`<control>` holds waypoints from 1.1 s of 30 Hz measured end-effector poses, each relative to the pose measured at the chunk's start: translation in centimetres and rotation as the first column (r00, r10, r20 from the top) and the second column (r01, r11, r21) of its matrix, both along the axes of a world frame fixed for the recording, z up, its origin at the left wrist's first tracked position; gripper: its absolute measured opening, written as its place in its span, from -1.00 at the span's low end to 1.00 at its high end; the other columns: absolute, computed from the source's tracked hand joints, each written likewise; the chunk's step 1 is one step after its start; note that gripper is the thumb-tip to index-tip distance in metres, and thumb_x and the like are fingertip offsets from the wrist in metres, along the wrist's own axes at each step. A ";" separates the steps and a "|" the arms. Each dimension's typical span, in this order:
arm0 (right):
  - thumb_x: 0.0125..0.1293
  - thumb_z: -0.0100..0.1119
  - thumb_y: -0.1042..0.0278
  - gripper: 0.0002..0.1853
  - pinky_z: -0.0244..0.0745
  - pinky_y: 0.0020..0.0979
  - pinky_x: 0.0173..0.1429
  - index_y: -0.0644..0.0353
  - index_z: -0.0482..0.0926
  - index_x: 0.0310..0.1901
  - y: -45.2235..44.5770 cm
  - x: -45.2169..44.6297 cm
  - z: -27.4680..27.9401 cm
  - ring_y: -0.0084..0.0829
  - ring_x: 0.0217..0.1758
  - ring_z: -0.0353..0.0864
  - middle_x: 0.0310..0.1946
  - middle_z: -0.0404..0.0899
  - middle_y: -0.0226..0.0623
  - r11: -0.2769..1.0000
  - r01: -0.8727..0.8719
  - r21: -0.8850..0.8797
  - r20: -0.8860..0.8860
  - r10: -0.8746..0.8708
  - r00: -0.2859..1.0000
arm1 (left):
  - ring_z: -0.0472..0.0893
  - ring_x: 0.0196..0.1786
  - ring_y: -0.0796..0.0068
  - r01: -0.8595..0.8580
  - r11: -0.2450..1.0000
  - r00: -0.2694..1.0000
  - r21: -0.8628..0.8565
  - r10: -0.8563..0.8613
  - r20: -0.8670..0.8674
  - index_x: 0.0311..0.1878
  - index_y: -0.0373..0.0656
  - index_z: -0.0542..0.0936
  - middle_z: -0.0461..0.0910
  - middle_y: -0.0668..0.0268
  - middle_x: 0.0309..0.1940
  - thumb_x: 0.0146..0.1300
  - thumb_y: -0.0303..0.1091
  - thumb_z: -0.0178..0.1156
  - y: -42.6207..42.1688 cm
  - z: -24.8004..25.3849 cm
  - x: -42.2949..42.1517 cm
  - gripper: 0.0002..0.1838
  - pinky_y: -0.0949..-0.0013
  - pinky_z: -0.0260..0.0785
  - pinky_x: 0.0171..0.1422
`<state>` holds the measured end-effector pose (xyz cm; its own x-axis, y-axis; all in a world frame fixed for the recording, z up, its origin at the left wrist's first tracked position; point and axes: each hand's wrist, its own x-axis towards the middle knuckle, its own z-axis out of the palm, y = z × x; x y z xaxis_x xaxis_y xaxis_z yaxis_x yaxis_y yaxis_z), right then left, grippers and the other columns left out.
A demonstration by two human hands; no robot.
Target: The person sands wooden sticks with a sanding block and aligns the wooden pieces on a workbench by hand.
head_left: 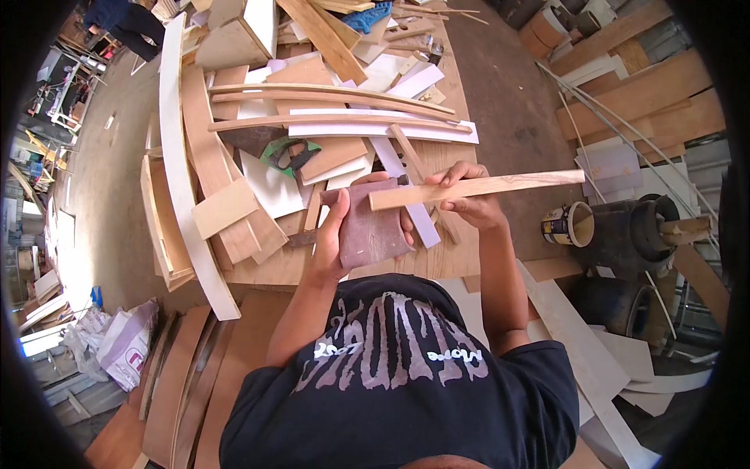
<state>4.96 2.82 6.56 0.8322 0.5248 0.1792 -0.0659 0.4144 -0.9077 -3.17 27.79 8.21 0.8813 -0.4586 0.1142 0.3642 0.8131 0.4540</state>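
Note:
A worn, reddish-brown sheet of sandpaper (373, 233) lies across the palm of my left hand (336, 227), its thumb on the near side and fingertips showing at the far edge. My right hand (471, 195) grips a narrow wooden strip (516, 184) between thumb and fingers. The strip's left end lies over the upper part of the sandpaper; whether they press together I cannot tell. Behind both hands, a handsaw with a green and black handle (291, 156) rests among wood offcuts on the workbench (437, 262).
Long wooden strips (336, 98) and a white-edged board (187, 172) lie over the bench. To the right stand a paint bucket (569, 224) and a black drum (633, 227). Boards lean at both sides. Another person (129, 23) stands far left.

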 end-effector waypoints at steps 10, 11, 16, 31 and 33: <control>-0.01 0.60 0.56 -0.69 0.66 -0.28 0.13 0.24 0.63 -0.25 -0.7 1.1 1.1 -0.25 0.07 0.74 -0.13 0.75 -0.08 0.977 -0.156 -0.144 0.042 0.163 0.986 | 0.66 0.07 0.05 -0.035 0.999 0.995 0.040 0.038 -0.090 0.46 -0.15 0.24 0.52 0.04 0.18 0.55 0.20 -0.17 0.4 -0.1 -0.9 -0.32 -0.03 0.62 0.00; 0.04 0.57 0.58 -0.68 0.67 -0.29 0.12 0.27 0.64 -0.17 -1.0 1.4 0.9 -0.29 0.10 0.72 -0.08 0.74 -0.08 0.923 -0.347 -0.164 0.129 0.369 0.921 | 0.66 0.07 0.05 -0.037 0.999 0.995 0.040 0.041 -0.090 0.46 -0.15 0.24 0.52 0.04 0.18 0.55 0.20 -0.17 0.5 -0.5 -0.9 -0.32 -0.03 0.62 0.00; 0.08 0.54 0.55 -0.72 0.65 -0.26 0.15 0.31 0.67 -0.17 0.8 -0.3 2.3 -0.28 0.01 0.75 -0.20 0.75 -0.09 0.986 -0.088 -0.142 0.060 0.097 0.993 | 0.69 -0.11 -0.04 -0.155 0.971 0.970 0.184 0.185 -0.159 0.48 -0.04 0.22 0.59 -0.14 -0.05 0.50 0.32 -0.22 0.2 0.0 -0.7 -0.27 0.01 0.61 -0.22; 0.36 0.36 0.32 -0.73 0.53 -0.51 -0.56 0.45 0.68 -0.30 3.9 -3.0 5.6 -0.47 -0.66 0.61 -0.57 0.66 -0.17 0.756 0.527 -0.387 0.210 -0.484 0.849 | 0.63 0.07 0.22 -0.371 0.846 0.924 0.383 0.376 0.066 0.47 -0.14 0.19 0.57 0.07 0.03 0.52 0.25 -0.11 -1.5 -1.6 -0.4 -0.28 0.13 0.51 0.22; 0.35 0.37 0.32 -0.73 0.52 -0.53 -0.58 0.43 0.68 -0.32 4.0 -3.1 6.3 -0.48 -0.67 0.60 -0.57 0.66 -0.17 0.750 0.493 -0.441 0.151 -0.480 0.864 | 0.63 0.07 0.20 -0.424 0.786 0.898 0.450 0.429 0.097 0.47 -0.13 0.20 0.56 0.05 0.05 0.53 0.24 -0.12 -1.5 -1.5 -0.3 -0.29 0.10 0.51 0.23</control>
<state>1.88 6.83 12.85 0.9957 0.0759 0.0526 0.0580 -0.0710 -0.9958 -3.49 26.32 6.67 0.9993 -0.0332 -0.0192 0.0352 0.5933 0.8042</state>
